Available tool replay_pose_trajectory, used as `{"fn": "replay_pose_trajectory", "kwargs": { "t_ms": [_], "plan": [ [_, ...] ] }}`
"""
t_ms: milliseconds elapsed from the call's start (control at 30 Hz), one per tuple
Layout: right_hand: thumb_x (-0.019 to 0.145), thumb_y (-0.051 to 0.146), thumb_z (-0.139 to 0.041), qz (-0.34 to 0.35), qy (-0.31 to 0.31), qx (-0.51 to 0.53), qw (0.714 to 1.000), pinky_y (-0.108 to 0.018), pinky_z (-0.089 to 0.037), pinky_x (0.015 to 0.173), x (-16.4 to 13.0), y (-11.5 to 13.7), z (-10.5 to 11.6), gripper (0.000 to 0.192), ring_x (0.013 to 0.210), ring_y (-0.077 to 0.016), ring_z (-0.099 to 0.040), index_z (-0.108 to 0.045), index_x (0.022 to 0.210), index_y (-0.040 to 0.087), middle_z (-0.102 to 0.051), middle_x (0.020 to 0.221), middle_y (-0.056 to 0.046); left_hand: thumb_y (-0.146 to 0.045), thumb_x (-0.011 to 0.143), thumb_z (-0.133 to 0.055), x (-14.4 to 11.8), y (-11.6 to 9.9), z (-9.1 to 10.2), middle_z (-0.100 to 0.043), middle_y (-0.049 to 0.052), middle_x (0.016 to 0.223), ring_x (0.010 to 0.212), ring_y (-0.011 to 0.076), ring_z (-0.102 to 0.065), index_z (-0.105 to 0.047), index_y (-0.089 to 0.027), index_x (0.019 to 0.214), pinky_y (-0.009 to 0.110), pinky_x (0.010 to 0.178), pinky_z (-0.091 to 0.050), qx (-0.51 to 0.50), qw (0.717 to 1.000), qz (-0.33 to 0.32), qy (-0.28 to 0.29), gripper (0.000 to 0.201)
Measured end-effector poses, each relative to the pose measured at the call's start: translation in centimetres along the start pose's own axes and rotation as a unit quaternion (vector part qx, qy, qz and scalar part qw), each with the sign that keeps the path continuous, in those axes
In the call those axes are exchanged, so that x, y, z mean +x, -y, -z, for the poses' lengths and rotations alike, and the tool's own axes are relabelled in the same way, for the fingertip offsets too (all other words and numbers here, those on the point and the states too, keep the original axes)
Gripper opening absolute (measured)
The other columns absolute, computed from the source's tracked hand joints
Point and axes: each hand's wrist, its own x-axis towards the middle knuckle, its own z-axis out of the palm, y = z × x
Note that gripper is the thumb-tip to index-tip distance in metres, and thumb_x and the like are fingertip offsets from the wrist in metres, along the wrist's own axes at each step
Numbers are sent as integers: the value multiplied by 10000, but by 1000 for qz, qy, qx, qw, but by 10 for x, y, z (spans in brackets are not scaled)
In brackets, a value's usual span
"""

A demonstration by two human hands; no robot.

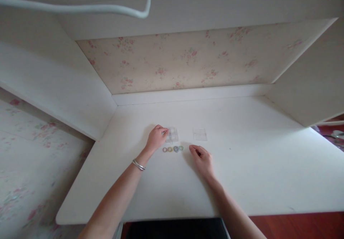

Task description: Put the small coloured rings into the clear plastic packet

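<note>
**Left hand at clear box; ring row lies between the two hands**

Left hand (156,137): it rests on the white worktop (255,167), fingers curled, with the fingertips at the left edge of a small clear plastic box (172,134). The grip looks pinched on that edge, but the view is too small to confirm whether the box is actually held or only touched. A metal bracelet (138,165) sits on this wrist.

Clear plastic box: it lies flat on the worktop, just to the right of the left fingertips and directly behind the row of rings. It is transparent and faint against the white surface; internal dividers are suggested but not certain.

Row of rings (173,148): four small rings lie flat, touching or nearly so, with the long axis of the row running left to right. From the left they read brownish, yellow-gold, grey-blue, green. The row sits just in front of the box, just beside the heel of the left hand, and a short gap left of the right hand. The left hand is the nearer of the two.

Second clear piece (200,134): a flat transparent square, possibly a lid, lies apart to the right of the box and behind the right hand.

Right hand (202,158): it rests on the worktop, fingers loosely folded and pointing toward the rings. The grip holds nothing visible.
</note>
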Motion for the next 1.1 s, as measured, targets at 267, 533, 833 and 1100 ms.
{"fn": "replay_pose_trajectory", "kwargs": {
  "t_ms": [267, 533, 833, 1100],
  "plan": [
    [844, 476, -477, 5, -9, -14, 1000, -262, -445, 671, 0, -2, 0, 376, 728, -168, -602, -714, 847, 184, -696, 850, -62, -293, 860, -491, -8, 5, 2, -635, 41, 892, 802, 140, -588, -705, -211, 934, 250, 758, -459, 10, 1000, 23, -14, 240],
    [898, 331, -446, 154, 159, -194, 956, -261, -386, 713, -4, 27, -21, 252, 753, -147, -581, -682, 924, 245, -662, 834, -24, -378, 850, -492, -67, 8, 22, -656, 38, 863, 732, 139, -584, -667, -176, 876, 254, 695, -449, -118, 981, 134, -83, 269],
    [936, 307, -408, 249, 235, -353, 871, -291, -313, 733, 6, 64, -54, 265, 833, -157, -548, -665, 921, 243, -617, 868, -40, -478, 848, -471, -117, 8, 31, -679, 39, 866, 768, 160, -592, -653, -170, 969, 256, 706, -441, -237, 939, 240, -71, 377],
    [949, 277, -383, 270, 229, -375, 857, -289, -294, 715, 7, 62, -64, 306, 824, -153, -537, -667, 849, 224, -615, 838, -43, -449, 832, -497, -120, 12, 30, -686, 49, 909, 789, 163, -606, -665, -175, 945, 266, 732, -455, -262, 935, 226, -74, 341]
  ]
}}
